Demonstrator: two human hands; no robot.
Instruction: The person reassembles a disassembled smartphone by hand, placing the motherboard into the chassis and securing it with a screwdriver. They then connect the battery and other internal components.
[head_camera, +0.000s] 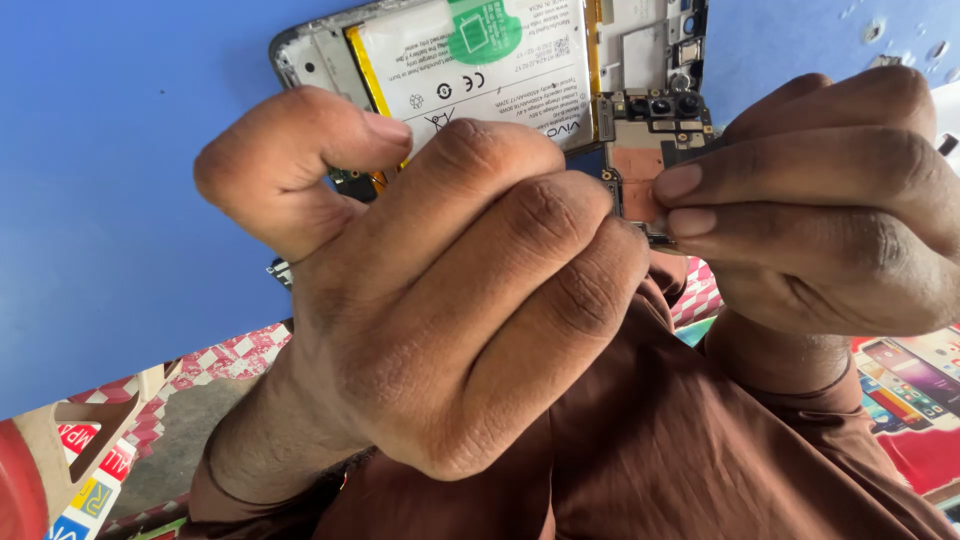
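Right now both hands hold an opened phone (470, 60) up close to the camera, in front of a blue surface (120, 180). The phone has its back cover off, so the insides show. A big white battery (480, 75) with a green round sticker fills the middle of it. Beside the battery sits a small circuit board (650, 150) with little black camera eyes on top and a copper-coloured patch below.

The left hand (440, 300) is curled tight around the lower part of the phone. Its thumb presses on the side by the battery. The right hand (830, 200) comes in from the other side. Its fingers (700, 200) pinch the edge of the circuit board, with two fingertips flat on it.

I think the phone is light and stiff, with smooth sides that could slip. The board looks thin and easy to break, so it seems best held by its edges, not by the tiny parts. The battery should not be bent or poked.

Brown sleeves (640, 440) cover both arms. Below them, a cloth with red and white checks (230, 355) shows. At the bottom left corner there are bright coloured stickers (85, 480). At the right edge lies a picture of phones with bright screens (905, 375). Little of the room shows.
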